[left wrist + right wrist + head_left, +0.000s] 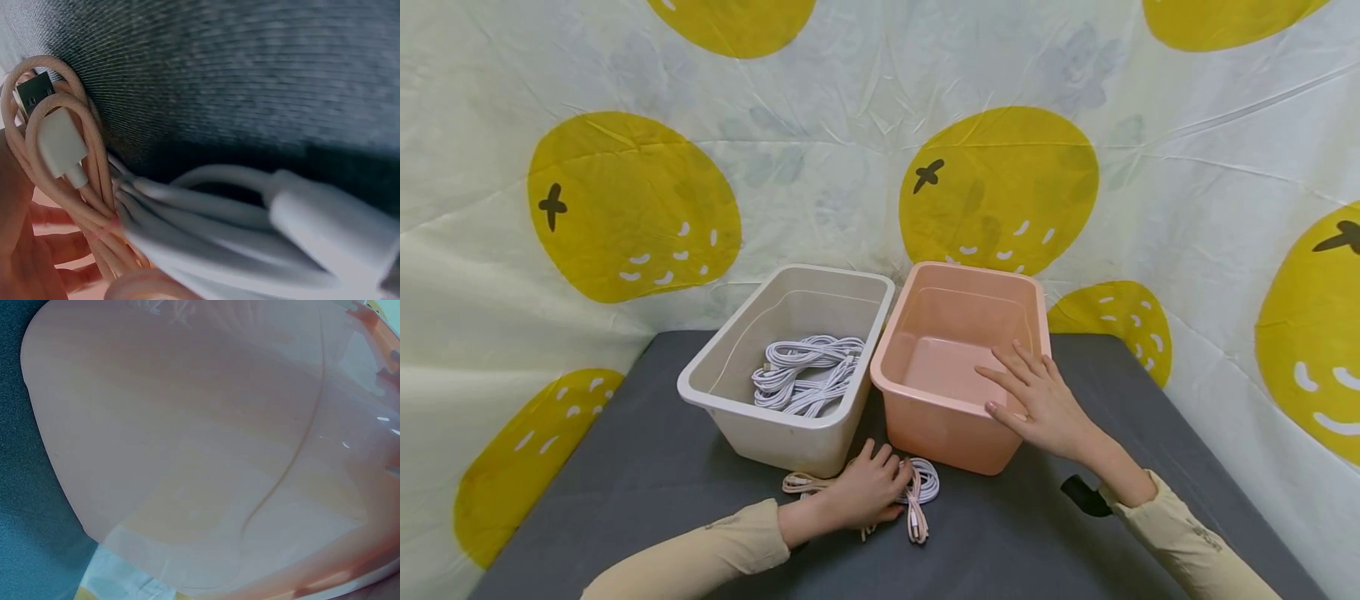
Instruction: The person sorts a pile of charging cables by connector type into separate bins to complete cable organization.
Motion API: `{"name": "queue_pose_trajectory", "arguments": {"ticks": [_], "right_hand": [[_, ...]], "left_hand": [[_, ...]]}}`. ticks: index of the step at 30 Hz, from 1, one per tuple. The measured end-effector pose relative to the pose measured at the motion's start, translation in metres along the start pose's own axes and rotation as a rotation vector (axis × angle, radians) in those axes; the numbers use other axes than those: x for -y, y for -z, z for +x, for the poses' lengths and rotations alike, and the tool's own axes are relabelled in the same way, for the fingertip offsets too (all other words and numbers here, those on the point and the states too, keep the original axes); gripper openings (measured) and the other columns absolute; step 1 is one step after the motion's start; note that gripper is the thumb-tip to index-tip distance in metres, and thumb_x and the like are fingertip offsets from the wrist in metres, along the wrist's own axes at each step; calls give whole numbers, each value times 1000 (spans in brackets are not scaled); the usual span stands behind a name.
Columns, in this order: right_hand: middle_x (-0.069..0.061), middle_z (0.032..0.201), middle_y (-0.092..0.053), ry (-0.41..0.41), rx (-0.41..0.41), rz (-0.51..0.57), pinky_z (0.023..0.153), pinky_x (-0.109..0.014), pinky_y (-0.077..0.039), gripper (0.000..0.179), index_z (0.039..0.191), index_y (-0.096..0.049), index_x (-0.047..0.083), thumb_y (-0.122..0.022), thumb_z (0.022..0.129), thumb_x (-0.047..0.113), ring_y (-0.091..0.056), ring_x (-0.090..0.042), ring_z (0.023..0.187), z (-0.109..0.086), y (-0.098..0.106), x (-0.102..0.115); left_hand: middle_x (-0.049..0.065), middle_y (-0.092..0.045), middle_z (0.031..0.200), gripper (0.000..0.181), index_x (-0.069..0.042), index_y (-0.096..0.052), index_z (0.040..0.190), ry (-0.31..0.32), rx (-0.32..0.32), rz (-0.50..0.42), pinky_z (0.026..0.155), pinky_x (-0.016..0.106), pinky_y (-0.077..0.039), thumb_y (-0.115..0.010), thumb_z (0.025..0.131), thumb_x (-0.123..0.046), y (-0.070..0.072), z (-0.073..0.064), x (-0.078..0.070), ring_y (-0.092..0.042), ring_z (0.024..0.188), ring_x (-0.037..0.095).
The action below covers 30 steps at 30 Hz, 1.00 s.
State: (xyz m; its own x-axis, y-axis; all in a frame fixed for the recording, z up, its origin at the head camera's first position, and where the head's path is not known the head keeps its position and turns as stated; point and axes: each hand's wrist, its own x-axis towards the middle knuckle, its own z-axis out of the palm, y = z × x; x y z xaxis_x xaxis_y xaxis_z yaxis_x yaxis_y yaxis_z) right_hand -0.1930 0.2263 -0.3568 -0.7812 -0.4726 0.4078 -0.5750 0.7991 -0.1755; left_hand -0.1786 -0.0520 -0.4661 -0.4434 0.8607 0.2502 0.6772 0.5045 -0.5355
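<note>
My left hand point(867, 490) reaches over a small pile of coiled cables in front of the bins. Its fingers bend round a pink USB cable point(916, 521), whose looped end and white plug show in the left wrist view. A white cable point(219, 231) lies against it, also seen as a coil point(928, 480) beyond my fingertips. Another pink cable point(801, 482) pokes out left of the hand. My right hand point(1043, 408) is spread over the near right rim of the pink bin point(936, 429), holding nothing. Bin wall fills the right wrist view, without clear sight of the fingers.
Left of the pink bin stands a cream bin point(767, 429) with several white coiled cables point(808, 375) inside. Both bins are on a dark cloth-covered table point(625, 492), backed by a fruit-print curtain point(820, 192).
</note>
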Motion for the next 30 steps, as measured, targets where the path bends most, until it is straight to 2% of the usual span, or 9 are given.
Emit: {"name": "queue_pose_trajectory", "arguments": {"ticks": [13,20,25,30], "right_hand": [[-16,141,-35,3,-5,-11,98,-65,-12,51,129,-47,20,-57,82,37,-14,-33,137,1,0,0],[-16,141,-34,-1,0,-1,98,-65,-12,51,130,-46,21,-56,82,38,-14,-33,137,-1,-1,0],[-16,141,-34,1,3,0,98,-65,-12,51,130,-46,20,-56,82,37,-13,-33,137,-1,-1,0],[-16,141,-34,0,4,3,98,-65,-12,51,130,-46,20,-55,83,37,-13,-33,137,0,0,0]], "left_hand": [[0,-61,78,47,-17,-53,108,16,-4,-23,67,36,-36,-55,74,-49,-2,8,-3,-51,77,19],[0,-61,81,54,-13,-56,109,43,5,22,66,36,-38,-55,72,-53,0,8,-4,-52,77,20],[0,-61,83,54,-13,-57,110,78,-26,45,66,36,-38,-55,71,-52,6,7,-1,-52,77,20],[0,-60,81,49,-14,-58,107,100,-94,57,66,36,-39,-55,72,-48,15,8,3,-52,75,20]]}}
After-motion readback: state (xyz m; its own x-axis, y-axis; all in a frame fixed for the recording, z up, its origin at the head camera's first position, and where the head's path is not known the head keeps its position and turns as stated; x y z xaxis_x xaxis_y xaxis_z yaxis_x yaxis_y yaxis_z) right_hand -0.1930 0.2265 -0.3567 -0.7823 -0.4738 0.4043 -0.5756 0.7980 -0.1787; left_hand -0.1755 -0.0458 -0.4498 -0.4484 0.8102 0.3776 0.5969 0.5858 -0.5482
